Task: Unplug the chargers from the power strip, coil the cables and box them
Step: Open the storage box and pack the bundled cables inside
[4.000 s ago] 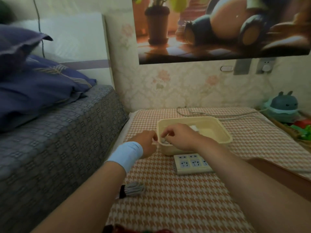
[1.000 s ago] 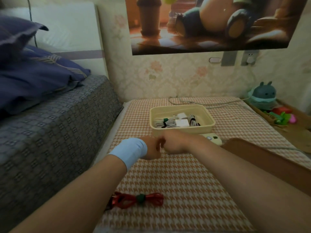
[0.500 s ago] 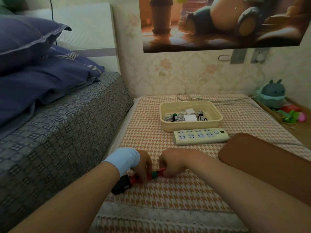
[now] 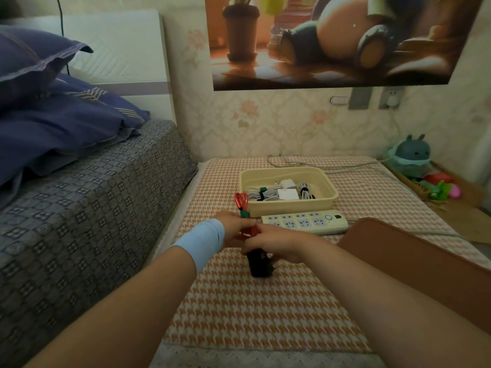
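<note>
Left hand and right hand both grip the coiled red cable just before the box. Its black charger is nearer still. The power strip touches the box front.

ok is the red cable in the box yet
Out. The left hand and right hand hold the coiled red cable on the near side of the box, black charger below them; only pale bundles lie inside.

box smooth cream plastic, slight sheen. power strip same deal – glossy-ish plastic. red cable shiny, black charger matt plastic. tablecloth coarse woven cloth; wristband soft knit; brown pad smooth, leathery – kinda matt.
</note>
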